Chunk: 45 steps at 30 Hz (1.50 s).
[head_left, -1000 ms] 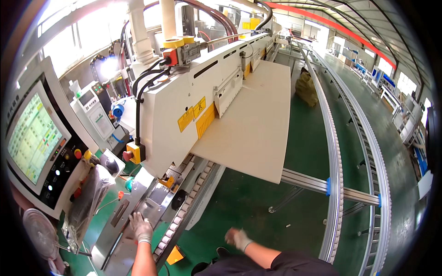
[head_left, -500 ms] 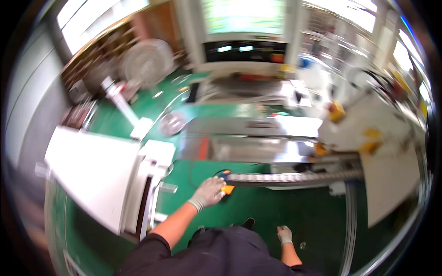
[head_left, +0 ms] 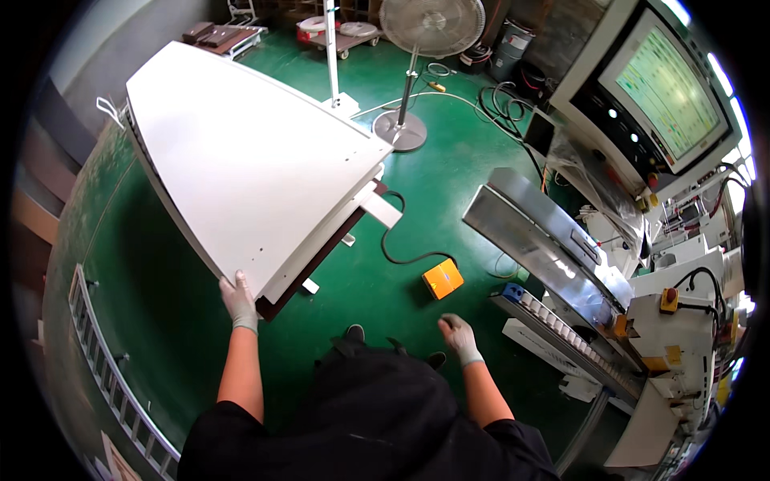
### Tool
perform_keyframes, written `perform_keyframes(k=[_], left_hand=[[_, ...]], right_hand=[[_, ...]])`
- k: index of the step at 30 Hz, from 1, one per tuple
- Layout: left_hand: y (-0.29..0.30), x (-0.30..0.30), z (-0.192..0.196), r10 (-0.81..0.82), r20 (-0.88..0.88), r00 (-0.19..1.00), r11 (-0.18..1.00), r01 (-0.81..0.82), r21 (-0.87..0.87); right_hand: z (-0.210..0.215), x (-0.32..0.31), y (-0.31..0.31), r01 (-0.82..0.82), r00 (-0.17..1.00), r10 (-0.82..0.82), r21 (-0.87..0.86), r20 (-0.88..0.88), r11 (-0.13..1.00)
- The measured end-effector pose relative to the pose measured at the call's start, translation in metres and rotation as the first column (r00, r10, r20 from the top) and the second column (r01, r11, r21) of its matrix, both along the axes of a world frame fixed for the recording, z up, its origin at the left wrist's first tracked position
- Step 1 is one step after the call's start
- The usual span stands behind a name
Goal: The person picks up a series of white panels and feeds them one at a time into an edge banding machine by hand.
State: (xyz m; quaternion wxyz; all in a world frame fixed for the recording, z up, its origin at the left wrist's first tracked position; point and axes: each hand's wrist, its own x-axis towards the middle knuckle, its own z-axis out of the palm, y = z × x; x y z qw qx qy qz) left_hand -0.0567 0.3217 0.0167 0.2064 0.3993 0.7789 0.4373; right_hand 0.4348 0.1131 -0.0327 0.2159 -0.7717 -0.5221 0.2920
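A large white panel [head_left: 249,152] lies at the left, on top of a stack with a dark brown board edge [head_left: 277,298] showing beneath. My left hand [head_left: 239,303], in a pale glove, is closed on the panel's near edge by its corner; the fingertips beneath are partly hidden. My right hand [head_left: 460,340], also gloved, hangs in the air before my body with its fingers curled in, and I see nothing in it. Beyond that hand, an orange pedal box [head_left: 443,279] sits on the green floor with a black cable running from it.
To the right stand a metal-covered machine [head_left: 545,248], a roller track [head_left: 561,333] and a control screen [head_left: 666,88]. A pedestal fan [head_left: 407,132] and a white post [head_left: 332,64] rise at the back. A ladder-like metal frame [head_left: 112,369] is at lower left. Cables cross the floor.
My view has swung left, toward the white panel. My left hand has gone from the roller track's end to the panel's edge. My right hand has come up in front of me.
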Motion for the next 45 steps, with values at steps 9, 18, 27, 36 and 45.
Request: perform_keyframes(k=[9, 18, 27, 36, 45], left_hand=[[-0.002, -0.02, 0.047, -0.067, 0.534, 0.843, 0.89, 0.293, -0.351], [0.0, -0.027, 0.05, -0.16, 0.62, 0.768, 0.823, 0.451, -0.346], [-0.024, -0.025, 0.046, -0.108, 0.549, 0.829, 0.893, 0.324, -0.313], [-0.123, -0.039, 0.072, -0.26, 0.654, 0.71, 0.662, 0.624, -0.415], [-0.132, -0.022, 0.031, -0.024, 0.981, 0.192, 0.908, 0.415, -0.059]], right_hand=[[0.005, -0.079, 0.001, -0.095, 0.991, 0.08, -0.138, -0.111, 0.986], [-0.046, -0.08, -0.138, 0.344, 0.759, -0.546, -0.494, -0.355, 0.798], [-0.034, -0.052, -0.07, -0.01, 0.958, -0.106, -0.4, -0.266, 0.916], [0.049, -0.132, 0.031, -0.236, 0.678, -0.032, -0.26, -0.734, 0.936], [0.081, -0.232, 0.062, -0.699, 0.411, 0.146, -0.209, -0.9, 0.684]])
